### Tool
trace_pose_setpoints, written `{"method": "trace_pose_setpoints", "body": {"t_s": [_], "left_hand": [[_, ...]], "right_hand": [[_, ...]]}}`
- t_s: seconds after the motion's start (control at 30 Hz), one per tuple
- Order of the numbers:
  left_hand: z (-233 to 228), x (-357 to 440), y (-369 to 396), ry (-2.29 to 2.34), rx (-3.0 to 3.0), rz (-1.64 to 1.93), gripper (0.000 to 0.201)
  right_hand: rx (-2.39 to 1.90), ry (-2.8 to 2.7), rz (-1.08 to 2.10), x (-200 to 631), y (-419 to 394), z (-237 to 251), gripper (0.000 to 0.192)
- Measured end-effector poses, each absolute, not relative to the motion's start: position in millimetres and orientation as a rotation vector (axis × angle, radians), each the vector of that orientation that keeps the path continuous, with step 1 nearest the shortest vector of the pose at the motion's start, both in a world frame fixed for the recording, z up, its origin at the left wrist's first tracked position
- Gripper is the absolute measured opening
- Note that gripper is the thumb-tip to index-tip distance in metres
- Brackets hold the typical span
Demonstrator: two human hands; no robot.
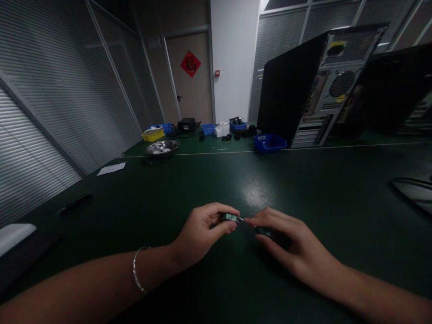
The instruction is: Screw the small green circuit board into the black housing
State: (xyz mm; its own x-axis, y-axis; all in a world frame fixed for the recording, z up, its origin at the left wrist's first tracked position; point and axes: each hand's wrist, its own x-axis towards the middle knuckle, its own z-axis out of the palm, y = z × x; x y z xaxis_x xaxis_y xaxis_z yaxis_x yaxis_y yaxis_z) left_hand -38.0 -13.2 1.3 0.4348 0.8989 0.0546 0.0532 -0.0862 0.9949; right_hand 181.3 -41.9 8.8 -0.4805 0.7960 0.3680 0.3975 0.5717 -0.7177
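Observation:
Between the thumb and fingers of my left hand (202, 229) is a small dark device with a green circuit board (231, 217) showing on its upper face. My right hand (293, 243) is closed around the dark handle of what looks like a screwdriver (263, 231). Its thin metal shaft points left, and the tip meets the right end of the device; whether it sits inside is too small to tell. My right index finger lies along the shaft. Both hands are just above the green table (202, 180).
A metal bowl (162, 148) with small parts, a blue bin (270, 143) and a yellow tray (153, 134) stand further back. Behind the bin rises a black computer tower (290, 85). Paper (111, 168) and a dark pen-like tool (74, 204) lie left; black cables (413, 189) lie right.

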Motion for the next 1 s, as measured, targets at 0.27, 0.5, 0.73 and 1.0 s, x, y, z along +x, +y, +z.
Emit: {"method": "trace_pose_setpoints", "body": {"t_s": [0.27, 0.5, 0.73, 1.0], "left_hand": [[-0.6, -38.9, -11.3, 0.859, 1.459, 0.840, 0.027], [-1.8, -37.5, -10.4, 0.787, 1.328, 0.813, 0.025], [0.8, -36.4, -8.5, 0.811, 1.264, 0.896, 0.032], [-3.7, -38.5, -7.3, 0.755, 1.245, 0.843, 0.029]], "right_hand": [[-0.895, -2.116, 0.774, 182.8, -42.1, 8.3, 0.031], [-0.839, -2.124, 0.807, 182.3, -43.7, 8.9, 0.032], [-0.903, -2.109, 0.776, 180.9, -43.5, 10.7, 0.030], [-0.862, -2.211, 0.796, 182.1, -45.9, 9.4, 0.037]]}}
